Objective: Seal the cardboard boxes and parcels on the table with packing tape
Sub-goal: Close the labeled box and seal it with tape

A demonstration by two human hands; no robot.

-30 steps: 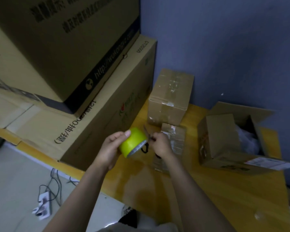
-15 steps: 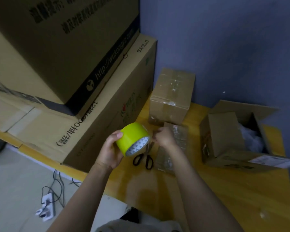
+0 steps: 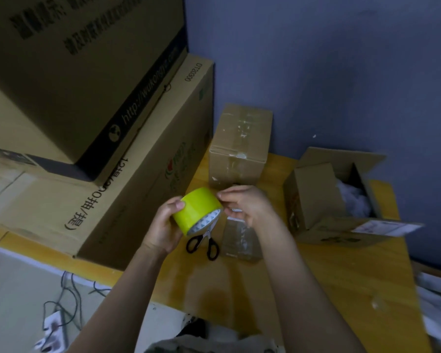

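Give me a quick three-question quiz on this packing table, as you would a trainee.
1. True or false: the scissors lie on the table, in neither hand.
2. The left hand grips a tape roll of which colour? A brown, B yellow, C clear.
3. Fill in: the cardboard box on the right, with white stuffing inside, has its top flaps ___.
Key: 1 true; 2 B; 3 open.
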